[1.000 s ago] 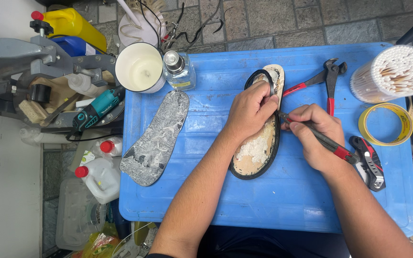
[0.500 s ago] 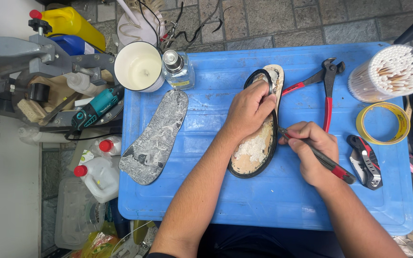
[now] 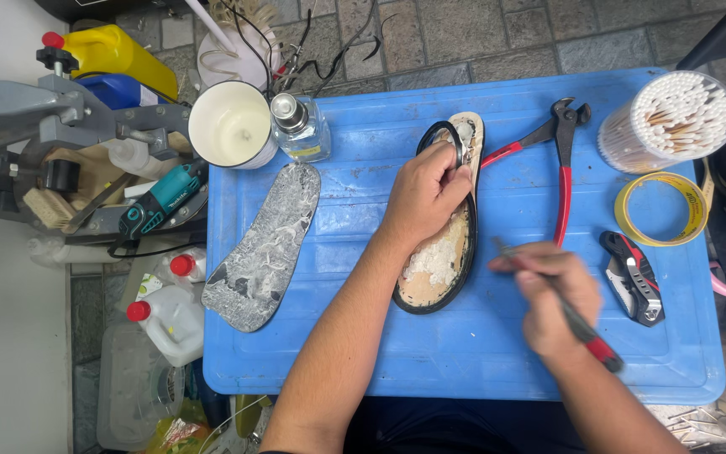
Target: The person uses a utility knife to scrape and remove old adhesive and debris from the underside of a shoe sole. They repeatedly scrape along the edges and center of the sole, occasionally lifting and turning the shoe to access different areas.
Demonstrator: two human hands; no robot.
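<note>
Item: shoe, upturned, black-rimmed, lying mid-tabletop on the blue surface. Your left hand presses down on its forward half, fingers curled over the rim near the toe, grip closed on the shoe to steady it.

Item: slim tool with red-tipped handle, pinched in your right hand, grip closed narrow around the shaft; tip points toward the shoe's edge but stands just clear of it. The hand is blurred, so the tip's exact form cannot be told.

Condition of work: the shoe's underside shows pale, patchy coating over the heel half; the toe end is hidden under your left hand. By that showing, coating or scraping looks partly done. The loose grey sole lies apart to the left, not yet joined.

Adjacent stock: red-handled pincers, folding cutter, yellow tape roll, tub of cotton swabs, white cup, small glass bottle.
</note>
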